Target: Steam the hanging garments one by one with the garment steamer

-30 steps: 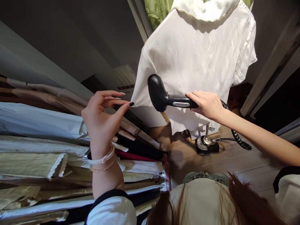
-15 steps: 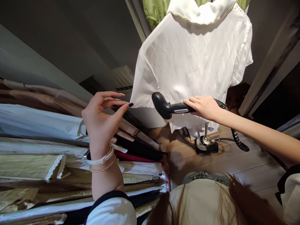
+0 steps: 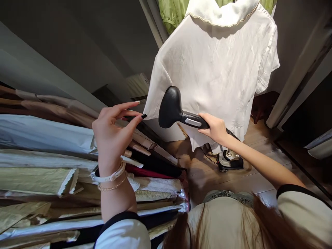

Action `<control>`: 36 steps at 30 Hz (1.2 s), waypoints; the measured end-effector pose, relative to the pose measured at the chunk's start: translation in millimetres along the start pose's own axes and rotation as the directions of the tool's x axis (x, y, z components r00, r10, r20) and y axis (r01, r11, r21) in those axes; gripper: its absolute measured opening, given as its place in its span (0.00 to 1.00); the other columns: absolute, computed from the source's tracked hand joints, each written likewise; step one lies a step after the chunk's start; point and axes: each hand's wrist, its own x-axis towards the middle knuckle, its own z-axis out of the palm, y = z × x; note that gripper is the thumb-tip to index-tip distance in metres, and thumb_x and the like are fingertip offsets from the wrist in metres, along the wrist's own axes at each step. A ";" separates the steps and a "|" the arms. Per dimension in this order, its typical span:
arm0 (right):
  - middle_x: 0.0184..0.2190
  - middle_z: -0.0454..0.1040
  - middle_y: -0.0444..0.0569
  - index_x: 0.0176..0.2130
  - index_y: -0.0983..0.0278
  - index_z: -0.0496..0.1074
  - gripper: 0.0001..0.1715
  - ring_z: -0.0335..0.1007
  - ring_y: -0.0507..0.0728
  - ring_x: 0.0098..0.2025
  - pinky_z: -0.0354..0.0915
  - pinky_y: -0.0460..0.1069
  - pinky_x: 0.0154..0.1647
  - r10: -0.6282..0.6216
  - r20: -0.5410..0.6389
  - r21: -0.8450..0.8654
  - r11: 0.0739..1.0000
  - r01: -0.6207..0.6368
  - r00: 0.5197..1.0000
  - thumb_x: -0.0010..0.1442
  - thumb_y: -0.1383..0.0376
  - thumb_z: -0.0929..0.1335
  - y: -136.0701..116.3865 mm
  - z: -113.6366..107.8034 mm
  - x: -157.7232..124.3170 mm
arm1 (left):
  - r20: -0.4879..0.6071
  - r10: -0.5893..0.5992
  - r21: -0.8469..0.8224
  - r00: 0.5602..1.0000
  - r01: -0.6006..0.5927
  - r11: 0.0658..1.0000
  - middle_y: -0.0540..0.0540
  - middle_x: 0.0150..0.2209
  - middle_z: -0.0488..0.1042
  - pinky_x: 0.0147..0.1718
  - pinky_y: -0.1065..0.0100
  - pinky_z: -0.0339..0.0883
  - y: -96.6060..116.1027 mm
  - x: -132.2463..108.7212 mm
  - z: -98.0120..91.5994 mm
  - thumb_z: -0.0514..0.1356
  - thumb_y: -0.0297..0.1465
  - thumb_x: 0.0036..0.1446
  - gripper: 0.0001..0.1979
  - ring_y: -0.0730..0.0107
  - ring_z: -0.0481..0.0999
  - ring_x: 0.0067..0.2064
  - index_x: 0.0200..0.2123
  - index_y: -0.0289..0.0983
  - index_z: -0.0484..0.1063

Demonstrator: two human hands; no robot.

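Observation:
A white short-sleeved shirt (image 3: 212, 65) with a trimmed collar hangs in front of me. My left hand (image 3: 114, 128) pinches the lower corner of its left-side sleeve between thumb and fingers, and the sleeve is drawn out towards that hand. The black head of a handheld garment steamer (image 3: 169, 107) lies over the sleeve's inner side; whether it touches the cloth I cannot tell. My right hand (image 3: 214, 128) is wrapped round the steamer's handle, just behind a grey button. Part of the hose behind that hand is hidden.
The steamer's base (image 3: 229, 160) stands on the wooden floor (image 3: 204, 183) below the shirt, with a thin cable beside it. Densely hung clothes (image 3: 46, 133) fill the left side. Green cloth (image 3: 172, 12) hangs behind the shirt. A dark red stool-like object (image 3: 261, 103) is at the right.
My right hand has moved left with the steamer, whose head has turned more upright and now overlaps the sleeve. My left hand stays almost where it was, pinching the sleeve corner.

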 end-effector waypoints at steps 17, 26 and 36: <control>0.45 0.80 0.50 0.60 0.61 0.71 0.27 0.77 0.61 0.46 0.67 0.50 0.43 0.024 -0.122 0.146 0.989 -0.005 0.992 0.65 0.56 0.72 -9.6 25.8 4.2 | -0.056 -0.046 0.120 0.997 0.052 0.991 0.48 0.34 0.75 0.43 0.62 0.70 5.5 -4.3 -21.5 0.70 0.30 0.52 0.11 0.64 0.74 0.39 0.40 0.46 0.85; 0.50 0.79 0.49 0.60 0.60 0.71 0.27 0.77 0.62 0.50 0.70 0.51 0.46 0.081 -0.171 0.203 0.978 -0.045 0.982 0.61 0.62 0.71 -6.6 1.0 19.6 | -0.046 -0.034 0.119 0.998 0.039 0.992 0.47 0.35 0.75 0.41 0.62 0.67 9.7 -3.7 -20.5 0.70 0.28 0.53 0.12 0.63 0.73 0.40 0.41 0.44 0.85; 0.53 0.79 0.45 0.57 0.57 0.73 0.30 0.77 0.63 0.51 0.74 0.56 0.49 0.202 -0.240 0.394 0.914 -0.095 0.950 0.53 0.64 0.72 -15.2 3.3 26.5 | -0.024 -0.007 0.137 1.000 0.010 0.991 0.47 0.36 0.76 0.42 0.61 0.68 6.1 -4.9 -17.9 0.68 0.27 0.55 0.12 0.62 0.74 0.41 0.42 0.44 0.85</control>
